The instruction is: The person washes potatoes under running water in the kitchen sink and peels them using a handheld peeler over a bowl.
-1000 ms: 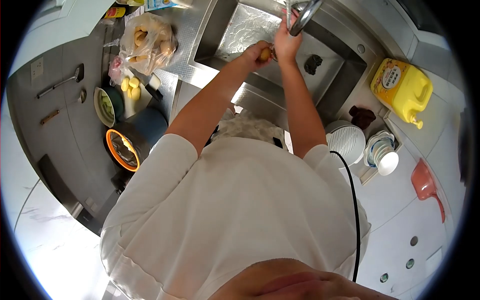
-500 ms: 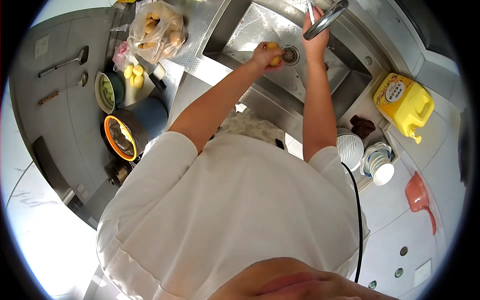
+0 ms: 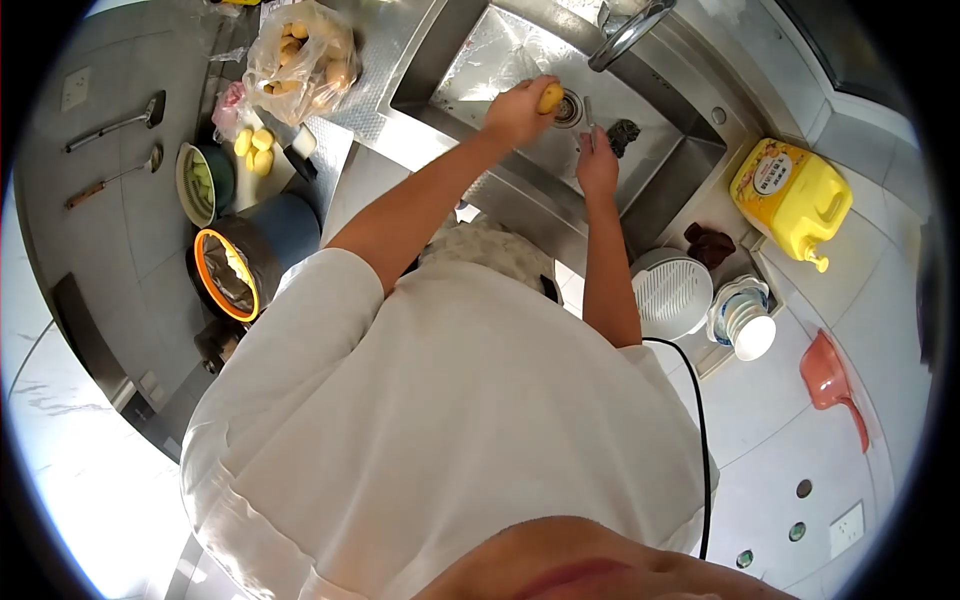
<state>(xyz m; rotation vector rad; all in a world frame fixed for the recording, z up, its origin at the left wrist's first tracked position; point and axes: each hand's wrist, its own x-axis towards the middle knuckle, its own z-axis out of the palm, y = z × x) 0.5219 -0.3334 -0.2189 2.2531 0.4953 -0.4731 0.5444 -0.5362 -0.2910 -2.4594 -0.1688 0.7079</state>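
Over the steel sink (image 3: 470, 75), my left hand (image 3: 517, 112) is closed around a yellow-brown potato (image 3: 550, 97), just left of the drain (image 3: 568, 108). Opposite it, my right hand (image 3: 597, 163) grips a slim peeler (image 3: 588, 112) that points up beside the drain. Its blade end is too small to make out clearly. A small gap separates the peeler from the potato. Right of my right hand, a dark crinkled clump (image 3: 623, 136) lies in the basin. The curved metal faucet (image 3: 632, 35) reaches over the sink's far side.
Left on the counter are a plastic bag of potatoes (image 3: 305, 65), several peeled potatoes (image 3: 257, 152), a green bowl (image 3: 220, 180) and an orange-rimmed bin (image 3: 203, 262). To the right stand a yellow jug (image 3: 790, 195), a white colander (image 3: 672, 295) and stacked bowls (image 3: 745, 320).
My right hand has come down from beside the faucet to near the drain, bringing the peeler towards the potato. The dark clump now shows. My left hand still holds the potato, which is turned differently.
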